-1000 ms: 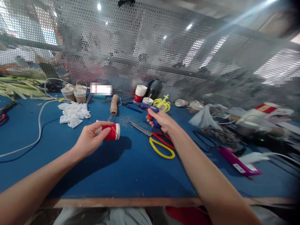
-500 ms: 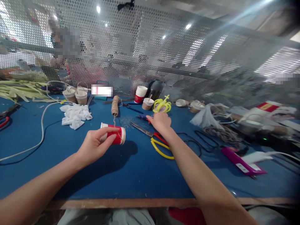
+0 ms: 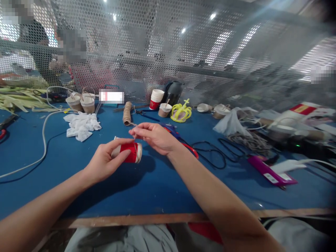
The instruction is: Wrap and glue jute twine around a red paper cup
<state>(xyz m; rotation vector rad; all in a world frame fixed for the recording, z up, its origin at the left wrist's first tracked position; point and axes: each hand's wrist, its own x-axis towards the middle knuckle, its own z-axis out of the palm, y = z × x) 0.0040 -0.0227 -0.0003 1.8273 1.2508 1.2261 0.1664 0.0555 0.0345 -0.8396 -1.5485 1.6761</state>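
Note:
My left hand (image 3: 102,161) grips a red and white paper cup (image 3: 128,153) on its side above the blue table, thumb along the near wall. A strand of brown twine (image 3: 133,124) runs from a twine spool (image 3: 127,113) behind the cup, and some lies across the cup's wall. The fingertips of my right hand (image 3: 159,137) pinch this twine just above the cup's right part. Behind the right hand a blue tool (image 3: 172,130) is partly hidden. The scissors' red handle (image 3: 191,150) shows beside my right forearm, which covers most of them.
Crumpled white gloves (image 3: 82,125) lie at left. Along the back stand small cups (image 3: 87,104), stacked paper cups (image 3: 156,99), a dark jug (image 3: 173,91) and a yellow crown-shaped piece (image 3: 181,112). Black cord (image 3: 210,154) and a purple power strip (image 3: 273,171) lie at right.
My right hand has come left and nearer from the blue tool and now pinches the twine at the cup. The left hand keeps hold of the cup. My forearm now covers more of the scissors.

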